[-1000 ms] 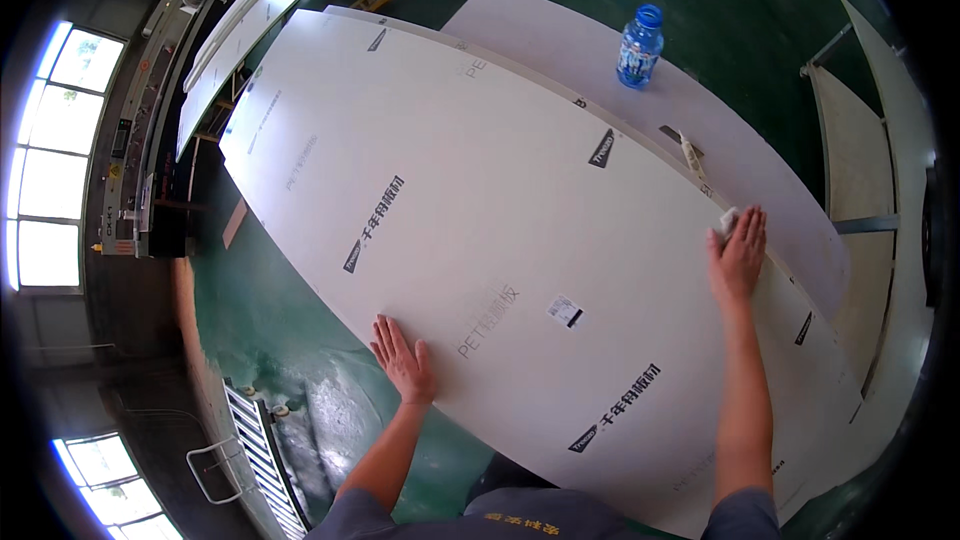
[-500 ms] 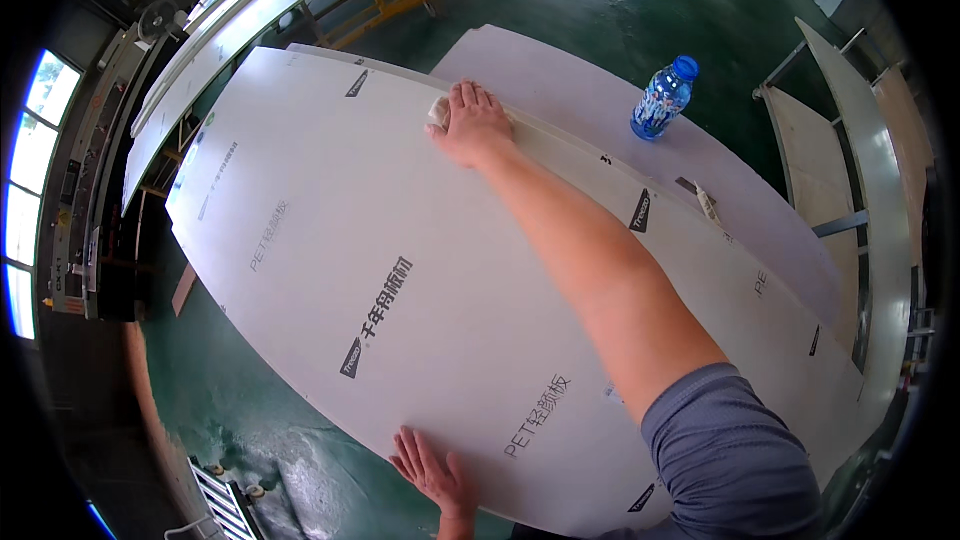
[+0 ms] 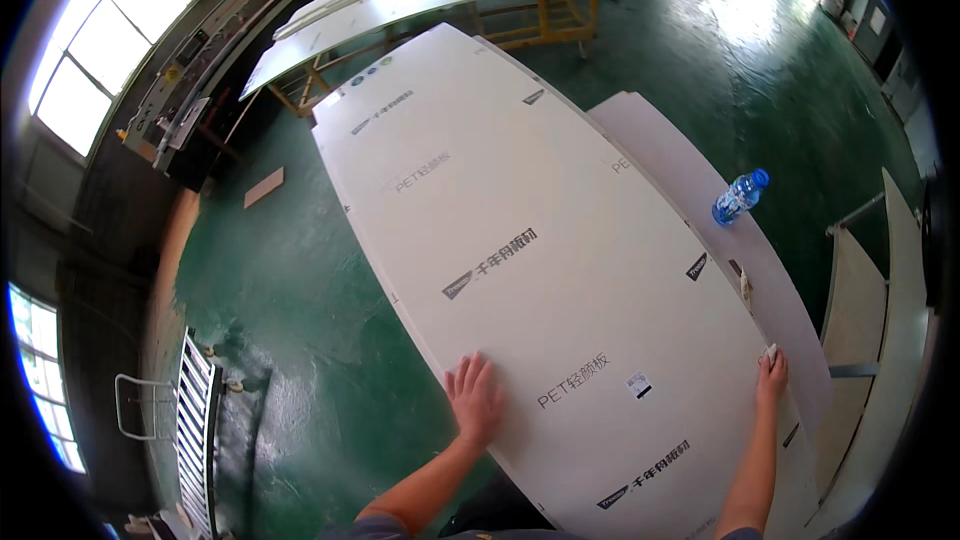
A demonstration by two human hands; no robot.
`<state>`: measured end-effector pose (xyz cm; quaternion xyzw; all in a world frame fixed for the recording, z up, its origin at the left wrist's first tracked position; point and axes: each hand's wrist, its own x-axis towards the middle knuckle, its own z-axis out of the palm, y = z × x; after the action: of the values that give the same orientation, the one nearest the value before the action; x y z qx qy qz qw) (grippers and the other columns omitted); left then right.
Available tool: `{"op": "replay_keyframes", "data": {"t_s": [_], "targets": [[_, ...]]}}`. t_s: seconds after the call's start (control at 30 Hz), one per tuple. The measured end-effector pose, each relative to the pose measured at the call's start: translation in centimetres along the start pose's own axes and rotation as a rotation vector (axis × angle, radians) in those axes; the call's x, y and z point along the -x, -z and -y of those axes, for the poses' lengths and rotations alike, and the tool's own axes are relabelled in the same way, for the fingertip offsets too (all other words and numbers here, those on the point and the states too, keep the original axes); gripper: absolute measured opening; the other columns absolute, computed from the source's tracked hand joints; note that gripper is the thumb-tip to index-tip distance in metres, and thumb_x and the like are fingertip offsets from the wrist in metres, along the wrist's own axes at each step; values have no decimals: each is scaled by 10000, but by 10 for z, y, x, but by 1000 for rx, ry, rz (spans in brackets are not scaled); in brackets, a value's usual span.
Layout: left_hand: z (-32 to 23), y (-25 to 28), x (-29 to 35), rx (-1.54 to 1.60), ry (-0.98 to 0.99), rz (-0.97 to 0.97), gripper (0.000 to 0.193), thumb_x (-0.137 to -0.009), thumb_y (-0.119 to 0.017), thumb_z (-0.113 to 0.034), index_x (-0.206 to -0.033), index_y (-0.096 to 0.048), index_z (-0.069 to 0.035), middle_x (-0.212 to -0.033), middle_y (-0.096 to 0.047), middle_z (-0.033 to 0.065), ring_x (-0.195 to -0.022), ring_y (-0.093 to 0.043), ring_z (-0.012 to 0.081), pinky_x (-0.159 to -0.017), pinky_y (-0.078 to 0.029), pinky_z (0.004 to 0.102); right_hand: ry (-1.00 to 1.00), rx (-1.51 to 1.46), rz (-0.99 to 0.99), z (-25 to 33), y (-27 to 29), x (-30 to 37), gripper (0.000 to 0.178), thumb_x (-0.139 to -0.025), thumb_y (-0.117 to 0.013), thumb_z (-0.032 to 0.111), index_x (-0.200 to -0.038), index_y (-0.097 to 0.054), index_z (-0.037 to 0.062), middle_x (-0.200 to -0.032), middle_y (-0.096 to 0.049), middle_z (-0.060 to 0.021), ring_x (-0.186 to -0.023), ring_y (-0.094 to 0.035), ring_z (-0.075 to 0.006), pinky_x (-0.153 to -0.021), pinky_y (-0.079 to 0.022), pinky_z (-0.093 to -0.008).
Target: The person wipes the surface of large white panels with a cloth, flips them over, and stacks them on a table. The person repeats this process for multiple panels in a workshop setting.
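A large white printed board (image 3: 570, 290) lies before me, stretching away on top of other boards. My left hand (image 3: 476, 405) rests flat on its left edge, fingers stretched out, holding nothing. At the board's right edge, my right hand (image 3: 771, 380) is closed on a small white wad (image 3: 771, 351), which looks like a folded cloth; most of it is hidden under the fingers. Beyond that hand lie a whitish tube (image 3: 746, 285) and a dark flat strip (image 3: 735, 268), beside the board's right edge.
A blue-capped bottle (image 3: 740, 197) leans in view on the pale lower sheet (image 3: 690, 165) at the right. Long boards cover a yellow-framed table (image 3: 545, 32) at the back. A slatted metal rack (image 3: 197, 430) stands at lower left; a brown offcut (image 3: 264, 188) lies on the green floor.
My right hand has come back from the board's far right edge to its near right side, with the white wad. The view has swung, showing more floor; the left hand stays on the left edge.
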<state>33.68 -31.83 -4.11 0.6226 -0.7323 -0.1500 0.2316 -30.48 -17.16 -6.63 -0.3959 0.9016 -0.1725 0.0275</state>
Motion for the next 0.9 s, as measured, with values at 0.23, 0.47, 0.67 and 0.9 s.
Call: {"op": "replay_keyframes", "data": {"t_s": [0.23, 0.47, 0.67, 0.9], "targets": [[16, 11, 26, 64, 280, -180, 796, -876, -731, -344, -1501, -348, -32, -1605, -269, 227, -1490, -246, 417, -1222, -180, 565, 17, -13, -225, 22, -19, 5, 289, -1002, -589, 242, -1018, -629, -43, -1049, -579, -185, -1027, -556, -388, -908, -467, -488], [36, 16, 27, 538, 706, 69, 663, -897, -733, -327, -1385, -437, 11, -1224, -663, 251, -1166, -638, 393, -998, -504, 432, 22, 107, -209, 20, -18, -2, 331, -1023, -556, 263, -964, -654, -48, -1048, -595, -188, -1005, -568, -398, -884, -475, -493], [85, -4, 22, 514, 636, 66, 495, -962, -652, -298, -1367, -540, -36, -1247, -667, 140, -1091, -652, 234, -928, -524, 366, 18, 90, -185, 25, -31, 16, 383, -1022, -556, 282, -895, -673, -60, -1008, -613, -201, -975, -579, -405, -881, -477, -494], [113, 54, -46, 758, 865, 218, 487, -919, -717, -428, -1058, -684, 38, -880, -705, 92, -722, -702, 192, -650, -594, 370, -150, -396, -243, 16, 4, 134, 395, -1041, -537, 289, -1015, -663, -85, -1022, -685, -207, -925, -658, -351, -862, -508, -424]]}}
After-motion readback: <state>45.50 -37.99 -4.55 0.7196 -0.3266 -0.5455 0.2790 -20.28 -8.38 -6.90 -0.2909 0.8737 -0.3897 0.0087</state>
